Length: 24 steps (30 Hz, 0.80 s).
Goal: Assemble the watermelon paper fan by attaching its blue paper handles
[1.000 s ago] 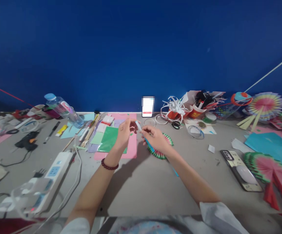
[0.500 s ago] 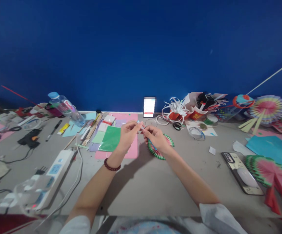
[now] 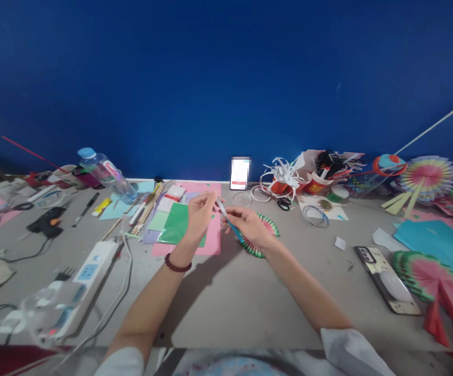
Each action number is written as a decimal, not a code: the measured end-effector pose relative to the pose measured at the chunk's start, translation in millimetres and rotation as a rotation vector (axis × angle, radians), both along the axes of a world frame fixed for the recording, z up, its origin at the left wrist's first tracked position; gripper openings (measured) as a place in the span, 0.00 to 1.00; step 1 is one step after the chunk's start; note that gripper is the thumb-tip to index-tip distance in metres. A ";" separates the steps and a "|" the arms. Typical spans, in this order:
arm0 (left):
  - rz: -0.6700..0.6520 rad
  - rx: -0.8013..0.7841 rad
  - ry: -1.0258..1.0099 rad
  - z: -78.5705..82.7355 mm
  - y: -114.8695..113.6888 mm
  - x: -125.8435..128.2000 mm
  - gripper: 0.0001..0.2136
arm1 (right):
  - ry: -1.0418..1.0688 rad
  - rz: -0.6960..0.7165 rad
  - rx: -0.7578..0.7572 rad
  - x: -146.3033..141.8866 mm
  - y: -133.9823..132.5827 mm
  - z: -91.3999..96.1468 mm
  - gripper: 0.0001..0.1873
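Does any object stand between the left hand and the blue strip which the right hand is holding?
Nothing visible does. The left hand has its fingertips right beside the upper end of the blue strip. The folded paper fan lies lower, beneath the right hand.

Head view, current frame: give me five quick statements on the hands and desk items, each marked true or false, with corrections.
1. The right hand pinches a narrow strip. True.
2. The bead bracelet circles the right wrist. False: the bead bracelet is on the left wrist.
3. The blue-capped bottle stands straight upright. False: the blue-capped bottle leans over to the left.
4. A green-edged paper fan is partly hidden behind the right hand. True.
5. The white power strip lies to the right of both hands. False: the white power strip lies to their left.
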<state>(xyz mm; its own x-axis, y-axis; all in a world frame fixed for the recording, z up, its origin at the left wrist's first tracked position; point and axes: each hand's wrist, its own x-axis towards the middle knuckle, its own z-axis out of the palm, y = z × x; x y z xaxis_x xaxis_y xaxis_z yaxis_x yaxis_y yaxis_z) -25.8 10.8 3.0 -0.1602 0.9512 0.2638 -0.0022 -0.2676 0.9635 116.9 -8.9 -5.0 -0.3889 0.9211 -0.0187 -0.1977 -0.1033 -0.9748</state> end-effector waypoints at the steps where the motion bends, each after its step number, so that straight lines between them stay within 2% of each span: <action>1: -0.008 -0.004 0.021 0.9 0.7 -2.2 0.17 | 0.018 -0.019 -0.030 0.7 0.7 -0.2 0.17; 3: -0.064 -0.023 0.050 2.8 1.8 -6.5 0.17 | 0.036 -0.081 -0.070 2.4 1.8 -0.4 0.18; 6: -0.228 -0.085 0.075 4.5 2.3 -9.8 0.21 | 0.026 -0.217 -0.051 5.3 3.7 0.3 0.16; 10: -0.384 -0.141 0.149 2.4 1.3 -5.7 0.14 | 0.078 -0.324 -0.049 9.0 7.3 2.3 0.13; 13: -0.396 -0.165 0.109 -0.2 0.4 -1.5 0.15 | 0.137 -0.306 -0.078 11.4 10.0 4.1 0.15; 15: -0.391 -0.176 0.074 -1.2 0.0 -0.2 0.13 | 0.133 -0.323 -0.046 13.1 12.4 4.2 0.16; 21: -0.360 -0.190 0.080 -0.8 -2.4 4.2 0.11 | 0.055 -0.457 0.128 19.3 20.8 -1.0 0.18; 24: -0.340 -0.228 0.071 -1.1 -4.0 9.3 0.10 | -0.054 -0.507 0.271 21.6 19.7 -2.0 0.22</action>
<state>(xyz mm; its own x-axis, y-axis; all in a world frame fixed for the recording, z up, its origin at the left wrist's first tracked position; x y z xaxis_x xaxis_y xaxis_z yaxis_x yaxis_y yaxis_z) -16.5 6.8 1.8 0.1838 0.9822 0.0394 0.0152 -0.0429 0.9990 138.5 10.8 -7.0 0.0969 0.9668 0.2364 -0.1063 0.2462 -0.9634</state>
